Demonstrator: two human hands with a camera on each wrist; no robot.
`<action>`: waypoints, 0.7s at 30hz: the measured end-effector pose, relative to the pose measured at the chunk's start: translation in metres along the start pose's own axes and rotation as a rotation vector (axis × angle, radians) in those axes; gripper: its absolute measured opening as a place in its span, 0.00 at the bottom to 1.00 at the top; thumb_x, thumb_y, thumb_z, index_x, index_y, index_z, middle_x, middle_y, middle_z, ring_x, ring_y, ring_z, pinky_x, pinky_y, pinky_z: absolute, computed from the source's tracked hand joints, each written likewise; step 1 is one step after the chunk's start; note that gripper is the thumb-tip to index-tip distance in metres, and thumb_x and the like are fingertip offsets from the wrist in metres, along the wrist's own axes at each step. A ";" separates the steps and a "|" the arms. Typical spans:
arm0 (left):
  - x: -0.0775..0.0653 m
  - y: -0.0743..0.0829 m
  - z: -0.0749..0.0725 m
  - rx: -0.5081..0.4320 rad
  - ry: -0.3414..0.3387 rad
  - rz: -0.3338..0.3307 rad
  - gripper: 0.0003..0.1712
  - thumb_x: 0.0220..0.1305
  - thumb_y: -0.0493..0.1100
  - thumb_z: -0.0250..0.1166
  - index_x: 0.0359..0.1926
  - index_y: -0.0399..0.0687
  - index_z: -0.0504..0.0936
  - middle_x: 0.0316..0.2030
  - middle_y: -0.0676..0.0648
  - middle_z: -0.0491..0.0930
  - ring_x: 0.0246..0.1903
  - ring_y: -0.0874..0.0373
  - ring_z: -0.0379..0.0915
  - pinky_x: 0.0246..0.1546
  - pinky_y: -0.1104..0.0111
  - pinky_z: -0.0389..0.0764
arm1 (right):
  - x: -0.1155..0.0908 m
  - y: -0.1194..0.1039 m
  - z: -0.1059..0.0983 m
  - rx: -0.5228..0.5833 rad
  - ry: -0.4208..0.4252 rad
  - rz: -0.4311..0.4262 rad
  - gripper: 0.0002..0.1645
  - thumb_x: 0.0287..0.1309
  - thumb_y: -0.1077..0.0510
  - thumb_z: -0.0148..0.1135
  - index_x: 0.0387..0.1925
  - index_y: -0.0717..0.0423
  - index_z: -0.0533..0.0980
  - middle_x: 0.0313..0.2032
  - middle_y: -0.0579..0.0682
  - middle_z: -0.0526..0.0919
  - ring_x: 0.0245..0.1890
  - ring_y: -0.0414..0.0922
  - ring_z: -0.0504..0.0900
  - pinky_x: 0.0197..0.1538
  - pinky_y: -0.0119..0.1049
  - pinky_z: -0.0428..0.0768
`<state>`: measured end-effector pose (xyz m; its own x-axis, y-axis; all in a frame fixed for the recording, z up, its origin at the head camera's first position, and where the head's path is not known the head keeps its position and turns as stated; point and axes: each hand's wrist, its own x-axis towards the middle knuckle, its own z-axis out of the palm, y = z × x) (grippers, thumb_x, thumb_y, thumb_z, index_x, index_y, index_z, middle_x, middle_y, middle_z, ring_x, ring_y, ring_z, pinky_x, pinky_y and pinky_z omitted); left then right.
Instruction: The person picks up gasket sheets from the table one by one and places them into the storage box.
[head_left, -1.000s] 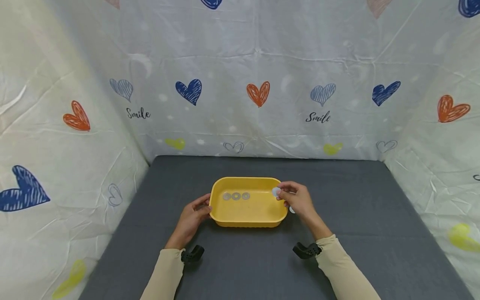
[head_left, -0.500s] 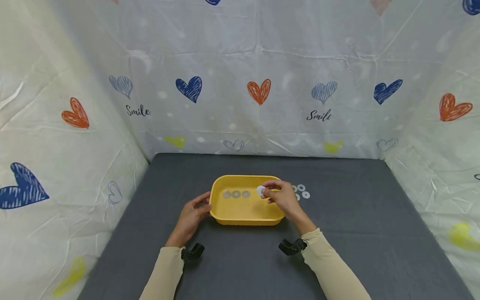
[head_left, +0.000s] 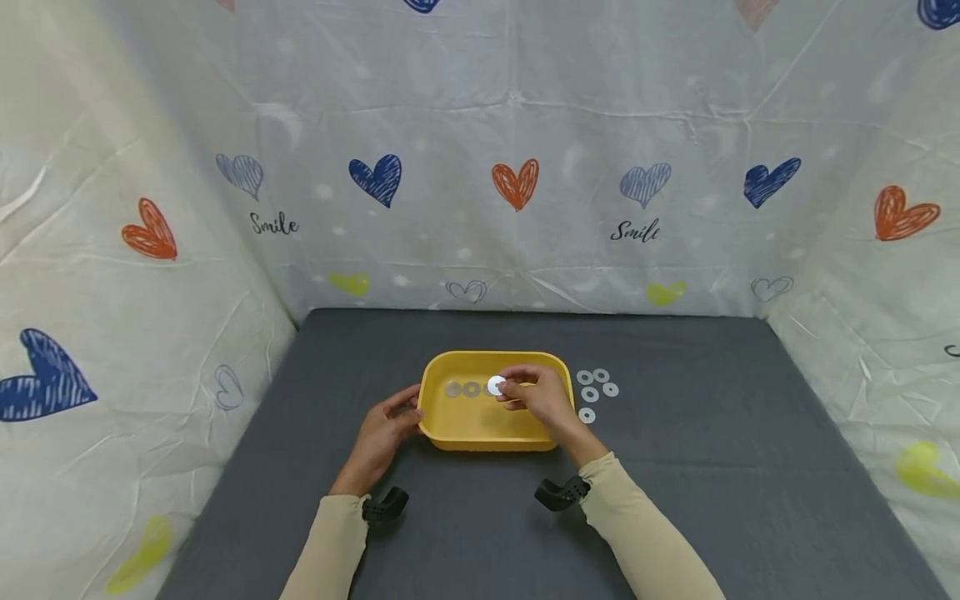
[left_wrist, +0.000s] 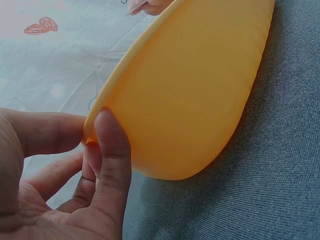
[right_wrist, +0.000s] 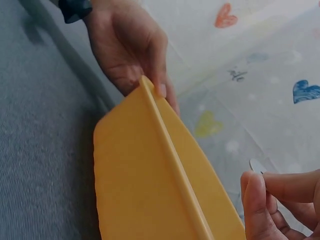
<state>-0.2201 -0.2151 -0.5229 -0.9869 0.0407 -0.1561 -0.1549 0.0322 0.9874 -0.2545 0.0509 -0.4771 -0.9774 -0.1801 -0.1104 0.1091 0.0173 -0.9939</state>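
A yellow tray (head_left: 487, 443) stands on the dark table, and my left hand (head_left: 381, 435) grips its left rim between thumb and fingers, as the left wrist view shows close up. Inside the tray, near its back left, grey flat washers (head_left: 471, 389) lie in a row; the rightmost is partly hidden. My right hand (head_left: 542, 395) is over the tray and pinches a shiny flat washer (head_left: 496, 385) between thumb and fingertips. In the right wrist view that washer (right_wrist: 257, 166) shows edge-on above the rim.
Several loose washers (head_left: 590, 394) lie on the grey tablecloth (head_left: 690, 433) just right of the tray. A white curtain (head_left: 570, 100) printed with hearts hangs behind the table and along both sides.
My right hand has moved left across the tray with the washer, from the right rim to beside the row. The loose washers on the right have come into view. My left hand stays put.
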 end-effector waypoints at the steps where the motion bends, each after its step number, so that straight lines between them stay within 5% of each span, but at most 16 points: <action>1: 0.000 0.000 0.000 0.001 0.001 -0.001 0.31 0.68 0.35 0.59 0.70 0.46 0.66 0.55 0.39 0.68 0.46 0.50 0.76 0.43 0.71 0.82 | 0.001 0.000 0.002 0.003 -0.002 0.007 0.13 0.58 0.69 0.64 0.46 0.66 0.81 0.36 0.55 0.83 0.31 0.43 0.87 0.37 0.38 0.86; 21: -0.001 0.001 0.002 0.008 0.008 -0.003 0.31 0.67 0.34 0.59 0.70 0.46 0.66 0.54 0.40 0.68 0.47 0.52 0.75 0.43 0.72 0.81 | 0.013 -0.002 0.030 0.063 -0.084 0.132 0.13 0.60 0.67 0.63 0.47 0.65 0.81 0.40 0.58 0.84 0.31 0.42 0.88 0.40 0.36 0.85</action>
<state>-0.2192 -0.2134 -0.5215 -0.9868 0.0327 -0.1587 -0.1574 0.0399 0.9867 -0.2619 0.0195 -0.4760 -0.9354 -0.2623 -0.2370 0.2495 -0.0147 -0.9683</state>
